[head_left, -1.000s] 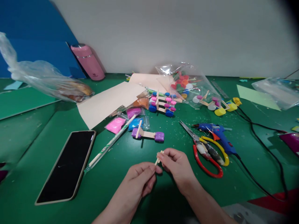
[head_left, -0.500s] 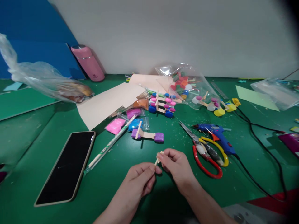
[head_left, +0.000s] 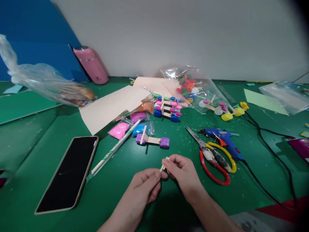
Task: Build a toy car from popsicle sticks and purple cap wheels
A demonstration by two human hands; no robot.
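Small pale wooden sticks (head_left: 162,167) are pinched between my two hands, low over the table's front. My left hand (head_left: 147,185) closes thumb and finger on their lower end. My right hand (head_left: 180,170) grips the upper end the same way; the fingers hide part of the wood. Just beyond my hands lies a small craft-stick piece (head_left: 152,140) with purple clay blocks at its ends and one stick standing up at a slant. To the right, red-and-yellow-handled scissors (head_left: 214,162) lie beside a blue glue gun (head_left: 224,140).
A phone (head_left: 69,174) and wrapped chopsticks (head_left: 113,151) lie at left. Behind are clay packets (head_left: 119,130), finished stick-and-clay pieces (head_left: 169,109), cream paper (head_left: 116,103) and a clear bag (head_left: 190,87). A pink flask (head_left: 93,66) leans on the wall. The glue gun's cord (head_left: 265,190) curves at right.
Almost nothing differs. Both hands stay in place with the sticks between them, with only a slight shift of the fingers.
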